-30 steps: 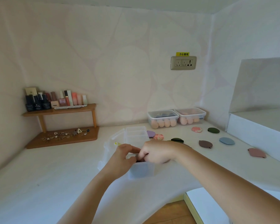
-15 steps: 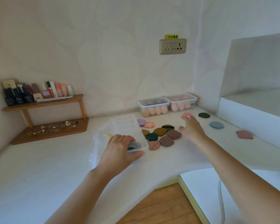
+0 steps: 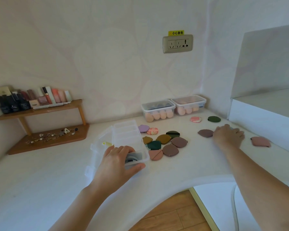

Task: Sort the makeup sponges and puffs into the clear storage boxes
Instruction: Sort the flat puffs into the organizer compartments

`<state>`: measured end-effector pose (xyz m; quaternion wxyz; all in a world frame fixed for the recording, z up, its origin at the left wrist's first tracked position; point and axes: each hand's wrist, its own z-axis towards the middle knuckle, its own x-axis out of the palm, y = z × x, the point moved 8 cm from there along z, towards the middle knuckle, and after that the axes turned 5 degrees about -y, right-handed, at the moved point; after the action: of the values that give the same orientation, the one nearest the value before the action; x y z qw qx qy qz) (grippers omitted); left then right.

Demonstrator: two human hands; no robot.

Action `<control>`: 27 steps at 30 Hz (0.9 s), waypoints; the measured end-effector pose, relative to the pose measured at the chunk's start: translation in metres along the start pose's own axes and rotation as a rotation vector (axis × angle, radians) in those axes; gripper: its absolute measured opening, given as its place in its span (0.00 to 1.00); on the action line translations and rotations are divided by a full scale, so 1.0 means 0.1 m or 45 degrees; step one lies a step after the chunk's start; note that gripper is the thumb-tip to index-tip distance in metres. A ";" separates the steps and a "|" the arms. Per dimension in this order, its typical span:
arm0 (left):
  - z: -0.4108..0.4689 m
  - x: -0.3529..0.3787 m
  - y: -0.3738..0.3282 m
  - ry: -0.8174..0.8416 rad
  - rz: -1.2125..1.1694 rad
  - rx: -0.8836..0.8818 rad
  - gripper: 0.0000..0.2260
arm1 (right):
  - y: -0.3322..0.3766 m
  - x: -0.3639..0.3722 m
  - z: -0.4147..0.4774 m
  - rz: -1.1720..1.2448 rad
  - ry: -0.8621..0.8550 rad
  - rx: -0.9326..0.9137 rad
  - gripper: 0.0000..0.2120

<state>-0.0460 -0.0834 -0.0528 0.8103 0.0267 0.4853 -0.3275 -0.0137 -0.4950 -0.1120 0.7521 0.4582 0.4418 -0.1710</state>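
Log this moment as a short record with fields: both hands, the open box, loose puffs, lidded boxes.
Left hand: grips the near end of the compartment box
Right hand: on the counter between a mauve puff and a pink puff; grip hidden
Compartment box: lid open, nearest cell holds greyish puffs
Loose puffs: cluster right of that box
Lidded boxes: two by the back wall, peach sponges inside

Right hand (image 3: 228, 136) moved from clear box (image 3: 127, 130) rightwards, now resting over blue puff (image 3: 232, 128)
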 end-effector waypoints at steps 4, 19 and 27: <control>0.01 0.02 0.02 0.013 0.000 0.008 0.22 | 0.18 -0.02 0.01 0.170 -0.033 -0.215 0.15; 0.05 0.07 0.03 0.007 -0.006 0.029 0.23 | 0.64 -0.43 -0.83 0.953 -0.184 -0.620 0.17; -0.01 0.08 0.01 -0.066 0.016 0.005 0.31 | 1.62 -0.83 -2.10 1.047 0.165 -1.303 0.15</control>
<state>-0.0433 -0.0862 -0.0597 0.8246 0.0229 0.4633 -0.3240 -0.0587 -0.2459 0.0038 0.8508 0.1837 0.3007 0.3899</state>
